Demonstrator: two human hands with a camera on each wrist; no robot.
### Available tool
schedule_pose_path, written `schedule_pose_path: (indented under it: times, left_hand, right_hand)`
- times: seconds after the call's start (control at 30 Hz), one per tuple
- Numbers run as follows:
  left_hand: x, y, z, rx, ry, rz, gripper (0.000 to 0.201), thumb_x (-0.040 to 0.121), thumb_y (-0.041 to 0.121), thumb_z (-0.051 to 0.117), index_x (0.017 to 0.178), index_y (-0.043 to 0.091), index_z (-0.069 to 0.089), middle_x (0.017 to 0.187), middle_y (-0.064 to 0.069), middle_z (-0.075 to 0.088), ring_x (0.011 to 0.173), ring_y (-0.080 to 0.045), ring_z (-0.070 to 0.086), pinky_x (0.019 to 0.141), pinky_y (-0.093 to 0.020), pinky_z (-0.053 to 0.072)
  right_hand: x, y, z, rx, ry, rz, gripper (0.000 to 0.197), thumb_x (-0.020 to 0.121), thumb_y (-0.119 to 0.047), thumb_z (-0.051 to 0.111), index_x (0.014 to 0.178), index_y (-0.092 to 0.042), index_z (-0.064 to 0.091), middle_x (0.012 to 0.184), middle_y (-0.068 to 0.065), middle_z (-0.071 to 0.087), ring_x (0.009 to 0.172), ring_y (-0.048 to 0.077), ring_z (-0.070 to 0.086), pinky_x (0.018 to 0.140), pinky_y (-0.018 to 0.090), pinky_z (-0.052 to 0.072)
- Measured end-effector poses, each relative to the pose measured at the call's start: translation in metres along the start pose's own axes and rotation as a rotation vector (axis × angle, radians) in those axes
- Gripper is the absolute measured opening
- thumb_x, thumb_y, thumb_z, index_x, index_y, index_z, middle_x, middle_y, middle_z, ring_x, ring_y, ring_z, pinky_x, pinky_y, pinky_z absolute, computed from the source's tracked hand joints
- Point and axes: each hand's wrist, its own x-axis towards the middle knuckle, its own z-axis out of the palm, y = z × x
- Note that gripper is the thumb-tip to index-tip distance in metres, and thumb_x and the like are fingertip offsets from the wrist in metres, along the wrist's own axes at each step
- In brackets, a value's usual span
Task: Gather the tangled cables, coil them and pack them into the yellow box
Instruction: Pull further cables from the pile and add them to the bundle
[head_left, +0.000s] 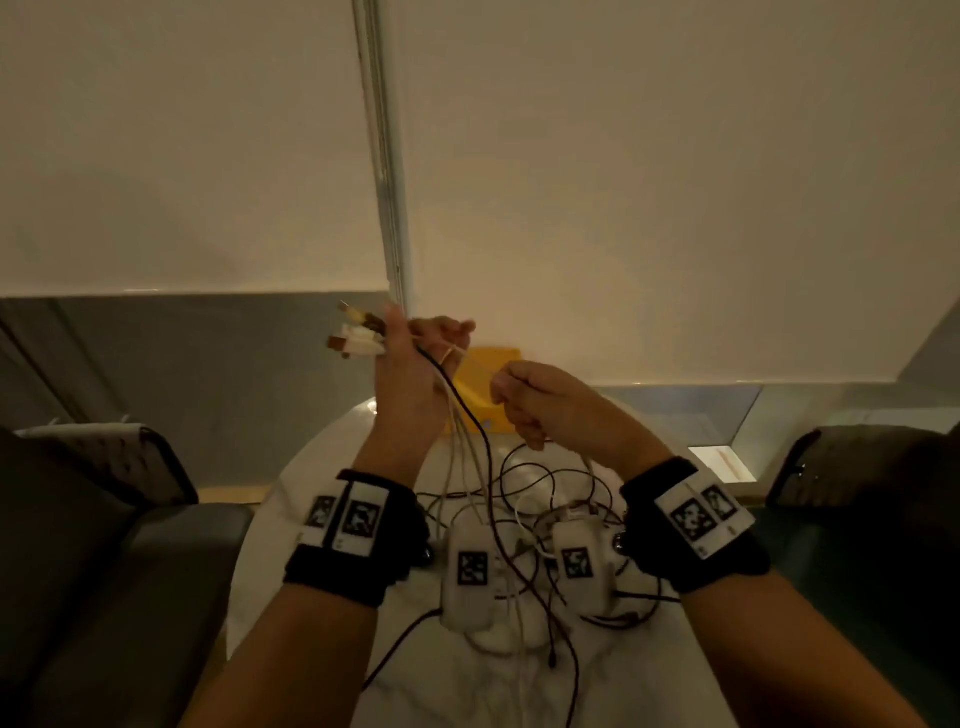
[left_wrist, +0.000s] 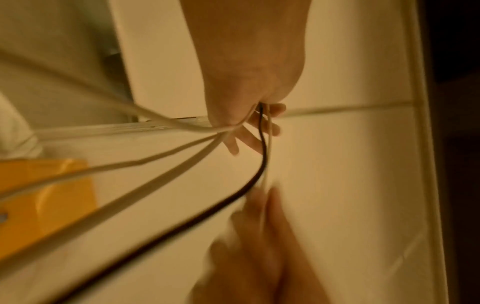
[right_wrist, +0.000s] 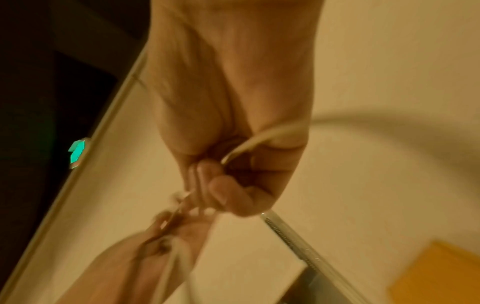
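Note:
My left hand (head_left: 415, 353) is raised above the table and grips a bunch of cable ends; their white and dark plugs (head_left: 358, 332) stick out to its left. White and dark cables (head_left: 467, 415) hang from it down into a tangle (head_left: 540, 499) on the white table (head_left: 322, 499). In the left wrist view these cables (left_wrist: 262, 148) leave the left hand (left_wrist: 246, 123). My right hand (head_left: 524, 400), just to the right, grips one white cable (right_wrist: 262, 139) in its fist (right_wrist: 233, 176). The yellow box (head_left: 483, 384) stands behind both hands, partly hidden.
Two white adapters (head_left: 470, 577) with markers lie in the tangle between my wrists. Dark armchairs (head_left: 104, 519) flank the round table left and right. A pale wall and a vertical metal strip (head_left: 384, 171) rise behind the table.

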Motion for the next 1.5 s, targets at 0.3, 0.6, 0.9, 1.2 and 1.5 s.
schedule_pose_path:
  times: [0.3,0.6,0.9,1.2,1.5]
  left_hand:
    - [0.005,0.031,-0.016,0.048,0.168,0.131,0.056,0.095,0.057,0.029,0.052,0.021,0.029,0.046,0.004,0.022,0.041,-0.013,0.017,0.043,-0.024,0.013]
    - [0.001,-0.005,-0.002,0.230,-0.029,0.217,0.028,0.093,0.033,0.054,0.075,0.014,0.061,0.037,0.010,0.037,0.033,-0.007,0.025,0.037,-0.024,0.017]
    - [-0.011,-0.012,0.038,0.325,-0.327,0.086,0.040,0.096,0.033,0.046,0.064,0.018,0.065,0.033,0.010,0.038,0.028,-0.004,0.027,0.034,-0.017,0.021]
    - [0.012,0.023,0.009,-0.044,0.133,0.168,0.054,0.098,0.045,0.037,0.052,0.018,0.043,0.041,0.006,0.027,0.036,-0.011,0.021,0.041,-0.023,0.016]
    - [0.013,0.038,-0.004,-0.132,0.215,0.268,0.054,0.099,0.043,0.035,0.051,0.017,0.039,0.041,0.005,0.026,0.037,-0.012,0.020,0.041,-0.022,0.018]
  right_hand:
    - [-0.074,0.066,-0.093,-0.155,0.103,0.318,0.020,0.091,-0.027,0.056,0.072,-0.021,0.059,0.073,-0.005,0.060,0.079,0.013,0.064,0.099,0.046,0.044]
    - [-0.060,-0.047,-0.094,0.107,0.314,-0.207,0.022,0.095,-0.030,0.045,0.077,-0.029,0.058,0.061,-0.015,0.039,0.056,0.005,0.031,0.053,0.019,0.031]
    - [-0.028,-0.074,-0.052,-0.609,0.321,-0.094,0.033,0.097,-0.032,0.045,0.077,-0.015,0.065,0.058,-0.007,0.042,0.043,0.000,0.041,0.043,0.010,0.031]
    - [-0.136,0.069,-0.057,-0.064,-0.195,0.776,0.049,0.094,-0.050,0.038,0.082,-0.010,0.063,0.051,-0.005,0.044,0.040,0.007,0.038,0.040,0.017,0.033]
    - [-0.192,0.139,-0.067,-0.386,-0.256,1.364,0.016,0.078,-0.023,0.073,0.084,-0.007,0.071,0.083,0.005,0.066,0.064,0.011,0.059,0.064,0.019,0.053]
